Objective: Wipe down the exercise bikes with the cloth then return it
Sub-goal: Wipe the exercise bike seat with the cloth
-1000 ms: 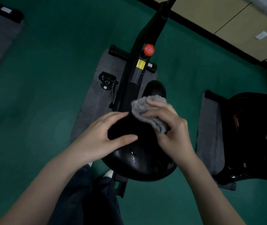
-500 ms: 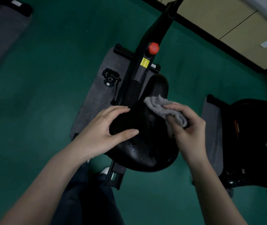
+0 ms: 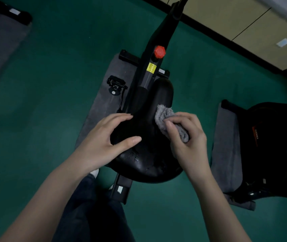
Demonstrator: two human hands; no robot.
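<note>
A black bike saddle [image 3: 149, 154] fills the middle of the head view, its nose pointing away from me. My left hand [image 3: 104, 138] rests on the saddle's left side, thumb and fingers spread around its edge. My right hand [image 3: 188, 138] is closed on a crumpled grey cloth [image 3: 165, 117] and presses it against the saddle's right side near the nose. The bike's black frame [image 3: 156, 41] with a red knob [image 3: 159, 51] and yellow label runs away from the saddle. Small wet spots shine on the rear of the seat.
The bike stands on a grey mat [image 3: 104, 95] over green floor [image 3: 51, 67]. A pedal [image 3: 115, 85] lies left of the frame. A second black bike [image 3: 270, 145] on its own mat is at the right. Another mat is at the far left. My legs are below the saddle.
My right hand with the cloth has slid from the top middle of the saddle to its right side, then slightly forward. My left hand has stayed on the saddle's left side.
</note>
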